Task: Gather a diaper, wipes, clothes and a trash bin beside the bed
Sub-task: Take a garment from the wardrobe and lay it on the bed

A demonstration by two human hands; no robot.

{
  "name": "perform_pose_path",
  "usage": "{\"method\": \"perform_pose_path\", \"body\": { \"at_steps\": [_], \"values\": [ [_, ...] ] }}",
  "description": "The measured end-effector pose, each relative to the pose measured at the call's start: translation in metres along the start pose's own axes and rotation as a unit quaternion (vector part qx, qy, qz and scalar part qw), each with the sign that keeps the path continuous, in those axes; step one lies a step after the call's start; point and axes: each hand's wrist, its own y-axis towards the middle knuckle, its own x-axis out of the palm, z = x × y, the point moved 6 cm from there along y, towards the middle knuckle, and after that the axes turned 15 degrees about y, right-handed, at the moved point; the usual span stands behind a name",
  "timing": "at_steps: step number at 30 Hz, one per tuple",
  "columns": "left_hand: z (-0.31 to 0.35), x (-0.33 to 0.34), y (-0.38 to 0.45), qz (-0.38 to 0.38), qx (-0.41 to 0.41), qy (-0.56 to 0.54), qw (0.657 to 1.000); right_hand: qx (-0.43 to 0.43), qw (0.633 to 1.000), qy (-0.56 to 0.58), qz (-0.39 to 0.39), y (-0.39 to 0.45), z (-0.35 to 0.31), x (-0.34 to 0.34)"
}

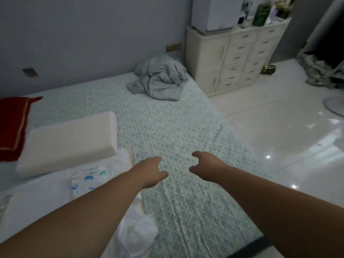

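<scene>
Both my arms reach out over a bed [176, 127] covered with a pale green patterned sheet. My left hand [150, 173] and my right hand [206, 167] hover side by side above the sheet, fingers pointing away and down, holding nothing. A folded diaper [87, 180] with blue whale prints lies on a white cloth [46, 194] just left of my left forearm. A white plastic bag or garment [135, 233] lies crumpled under my left forearm. I see no wipes and no trash bin.
A cream pillow [68, 142] and a red cushion [13, 125] lie at the left. A crumpled grey blanket [160, 79] sits at the bed's far end. A cream drawer unit [236, 54] stands against the wall, with glossy white floor [288, 136] to the right.
</scene>
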Motion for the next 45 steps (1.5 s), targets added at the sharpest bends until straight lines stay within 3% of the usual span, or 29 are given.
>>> {"method": "perform_pose_path", "body": {
  "at_steps": [9, 14, 27, 35, 45],
  "values": [
    [0.186, -0.080, -0.019, 0.048, 0.108, 0.082, 0.990, 0.043, 0.988, 0.055, 0.136, -0.103, 0.089, -0.153],
    [0.345, -0.106, -0.050, 0.080, 0.188, 0.136, 0.969, 0.068, 0.966, 0.104, 0.225, -0.192, 0.175, -0.248],
    [0.734, -0.042, -0.211, 0.116, 0.376, 0.211, 0.895, 0.178, 0.887, 0.154, 0.397, -0.485, 0.425, -0.397],
    [0.911, -0.003, -0.331, 0.132, 0.501, 0.219, 0.827, 0.246, 0.819, 0.165, 0.492, -0.658, 0.522, -0.435],
    [1.074, 0.060, -0.445, 0.173, 0.641, 0.290, 0.689, 0.332, 0.715, 0.189, 0.585, -0.823, 0.606, -0.439]
  ]
}}
